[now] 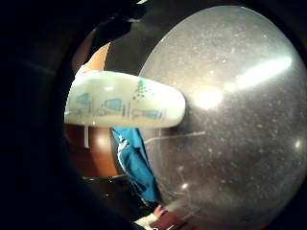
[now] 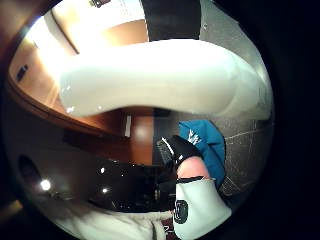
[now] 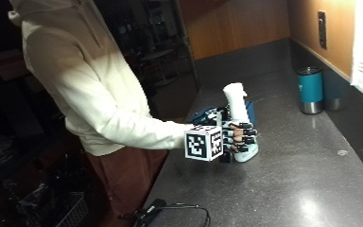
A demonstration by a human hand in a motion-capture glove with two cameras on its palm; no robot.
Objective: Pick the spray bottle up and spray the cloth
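Note:
In the outside view my gloved right hand (image 3: 239,137) grips the lower body of a white spray bottle (image 3: 236,100), fingers curled round it. The bottle stands upright, its base at or just above the dark counter (image 3: 282,189); I cannot tell which. A blue cloth (image 3: 250,111) lies bunched on the counter right behind the bottle. Close to my palm, the bottle (image 1: 124,106) shows teal print on its white side, with the cloth (image 1: 135,160) beyond it. The thumb side view has the bottle (image 2: 160,75) across it and the cloth (image 2: 206,141) past a gloved finger (image 2: 181,148).
A teal tumbler (image 3: 310,90) with a steel base stands at the back right near the wall. A black cable and small device (image 3: 169,212) lie at the counter's near edge. The person stands at the counter's left side.

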